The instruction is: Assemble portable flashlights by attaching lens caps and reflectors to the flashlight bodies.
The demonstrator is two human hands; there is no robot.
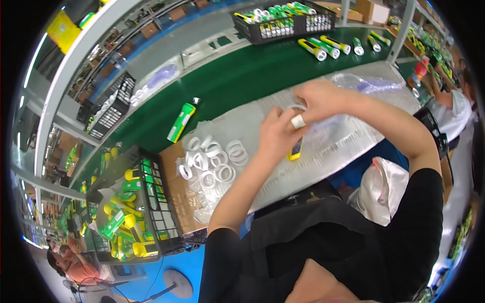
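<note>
Hands meet at the frame's centre: left hand [275,136] clasps a yellow flashlight body [295,149], its long axis running twelve to six, while right hand [316,98], at one o'clock from it, pinches a white ring [297,107] just above. Roughly a dozen spare white rings [214,161] lie at nine o'clock, nearer the left hand.

Green conveyor belt [242,76] with a lone torch [181,122], a black crate [283,22] and loose torches [328,46].
</note>
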